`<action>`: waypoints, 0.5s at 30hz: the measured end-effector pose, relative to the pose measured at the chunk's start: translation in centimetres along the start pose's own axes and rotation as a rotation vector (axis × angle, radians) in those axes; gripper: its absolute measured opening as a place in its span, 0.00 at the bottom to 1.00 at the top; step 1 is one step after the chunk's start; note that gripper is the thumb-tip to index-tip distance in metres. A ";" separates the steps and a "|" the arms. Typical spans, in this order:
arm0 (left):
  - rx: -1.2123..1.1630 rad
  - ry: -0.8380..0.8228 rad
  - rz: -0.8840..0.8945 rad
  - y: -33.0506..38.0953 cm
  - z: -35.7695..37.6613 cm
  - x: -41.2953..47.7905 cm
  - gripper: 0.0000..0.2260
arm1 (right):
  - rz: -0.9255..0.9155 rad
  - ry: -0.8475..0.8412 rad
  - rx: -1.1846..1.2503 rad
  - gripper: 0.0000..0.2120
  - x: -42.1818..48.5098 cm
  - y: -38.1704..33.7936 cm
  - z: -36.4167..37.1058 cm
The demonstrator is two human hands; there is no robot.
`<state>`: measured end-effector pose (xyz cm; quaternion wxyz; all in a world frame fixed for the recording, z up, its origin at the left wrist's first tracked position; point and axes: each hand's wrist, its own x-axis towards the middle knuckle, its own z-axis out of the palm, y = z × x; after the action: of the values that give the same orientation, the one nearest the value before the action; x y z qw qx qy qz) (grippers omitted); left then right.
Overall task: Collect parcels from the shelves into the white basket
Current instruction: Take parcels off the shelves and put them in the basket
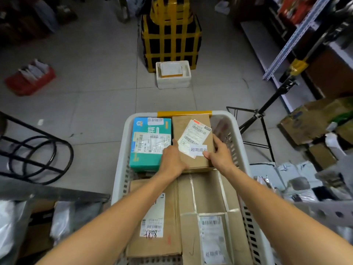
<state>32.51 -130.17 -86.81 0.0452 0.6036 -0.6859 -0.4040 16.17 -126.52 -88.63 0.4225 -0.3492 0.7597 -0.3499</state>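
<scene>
The white basket [122,150] stands on the floor below me, holding several parcels. A small brown box [191,125] with a white shipping label lies at its far end, beside a teal box [145,155]. My left hand [172,159] grips the brown box's left edge. My right hand [219,153] holds its right side, thumb on the label. Two larger cardboard boxes, one [166,217] on the left and one [208,197] on the right, fill the near part of the basket under my forearms.
A white foam box [172,74] and a black bundle taped in yellow [171,33] stand ahead on the tiled floor. A red crate [30,79] is at left, a black wire stand [36,150] nearer. A tripod [261,115], metal shelving [298,35] and stacked cartons [315,121] are right.
</scene>
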 end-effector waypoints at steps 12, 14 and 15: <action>0.361 0.020 0.185 5.2 -7.3 -2.8 0.28 | -0.045 -0.093 -0.603 0.34 -4.4 -9.0 -1.8; 0.456 0.014 0.241 6.9 -10.3 -4.0 0.24 | -0.084 -0.145 -0.668 0.34 -6.0 -11.7 -2.7; 0.498 0.003 0.269 7.7 -11.8 -4.8 0.24 | -0.106 -0.179 -0.709 0.35 -6.9 -13.1 -3.1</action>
<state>34.13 -132.32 -72.19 -0.0503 0.5005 -0.8377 -0.2126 19.23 -126.79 -73.81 0.3213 -0.5419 0.7747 -0.0545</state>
